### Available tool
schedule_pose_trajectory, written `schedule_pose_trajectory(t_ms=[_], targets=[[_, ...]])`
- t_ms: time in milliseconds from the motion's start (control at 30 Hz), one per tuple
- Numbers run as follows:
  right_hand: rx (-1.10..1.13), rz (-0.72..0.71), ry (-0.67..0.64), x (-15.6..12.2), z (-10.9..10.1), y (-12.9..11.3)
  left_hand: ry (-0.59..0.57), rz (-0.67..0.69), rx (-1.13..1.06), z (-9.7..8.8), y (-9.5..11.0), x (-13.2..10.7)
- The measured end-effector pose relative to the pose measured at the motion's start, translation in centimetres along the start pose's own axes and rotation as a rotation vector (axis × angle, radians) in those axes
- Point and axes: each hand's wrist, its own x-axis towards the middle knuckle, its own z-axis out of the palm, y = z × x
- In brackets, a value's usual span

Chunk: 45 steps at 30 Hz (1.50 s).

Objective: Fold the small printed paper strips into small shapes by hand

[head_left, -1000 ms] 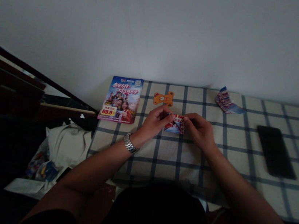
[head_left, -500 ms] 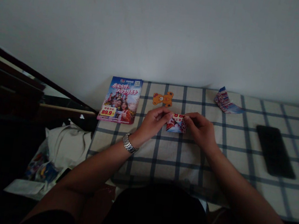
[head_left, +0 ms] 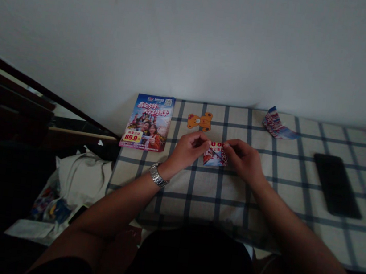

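Observation:
Between my two hands is a small folded piece of printed paper (head_left: 216,155), red lettering along its top and blue and pink below. My left hand (head_left: 192,149), with a metal watch on its wrist, pinches the paper's left edge. At the upper right corner, the thumb and fingers of my right hand (head_left: 242,158) are closed on the same paper. Just behind my left hand lies a flat orange bear cutout (head_left: 199,121). A stack of printed flyers (head_left: 147,123) lies to the left of my hands.
A checked cloth (head_left: 174,205) covers the surface, which meets a pale wall at the back. Near the wall on the right sits a folded paper piece (head_left: 279,126). A black phone (head_left: 336,185) lies at the right. White bags (head_left: 85,176) are below, left of the surface.
The folded paper has come slightly down toward me and its top edge is tilted a little differently. Both hands keep their pinch on it, the right fingers having shifted slightly.

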Motion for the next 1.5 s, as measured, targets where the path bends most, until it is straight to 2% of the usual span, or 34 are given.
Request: schedule_pose_trajectory(t_ms=[133, 333, 433, 667, 967, 1200, 1333, 1500], targets=[[-0.029, -0.018, -0.023, 0.1, -0.3, 0.1, -0.077, 0.052, 0.040, -0.2, -0.1, -0.1], [-0.036, -0.034, -0.060, 0.0, -0.4, -0.1, -0.150, 0.035, 0.082, -0.1, 0.0, -0.1], [0.043, 0.007, -0.062, 0.1, -0.2, 0.0, -0.137, 0.028, 0.076, 0.0, -0.1, -0.1], [0.293, 0.103, -0.071, 0.3, 0.0, 0.2, -0.011, 0.059, 0.054, 0.0, -0.5, 0.1], [0.143, 0.019, -0.029, 0.2, -0.3, 0.7, -0.120, 0.043, 0.054, 0.4, 0.1, -0.3], [-0.067, -0.081, -0.094, 0.0, -0.7, 0.0, -0.109, 0.176, 0.151, 0.4, 0.7, -0.5], [-0.049, -0.071, -0.094, -0.1, -0.6, -0.3, -0.090, 0.152, 0.126, 0.3, 0.4, -0.5], [0.099, 0.038, -0.050, 0.1, -0.5, -0.1, 0.022, 0.147, 0.076, 0.1, 0.0, -0.3]])
